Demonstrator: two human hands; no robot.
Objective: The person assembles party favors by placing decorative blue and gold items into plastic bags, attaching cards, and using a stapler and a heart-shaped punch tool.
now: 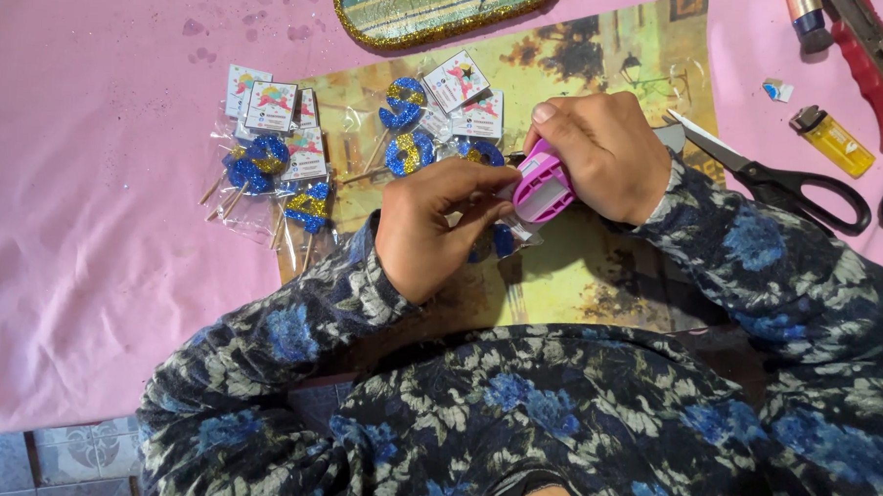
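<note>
From the head camera, the right hand [601,151] is wrapped around a small pink stapler [543,188], its grip clamped on it, thumb on top — placed to press down. The left hand [431,223] pinches a clear packet [496,238] of blue glitter pieces, feeding its edge into the stapler's mouth at the picture's centre. At ten o'clock lie finished packets [269,149] with card toppers, set aside in a heap. Black scissors [786,182] and a yellow lighter [835,141] sit at two o'clock — within reach. A printed mat [605,58] covers the pink tabletop [90,216].
</note>
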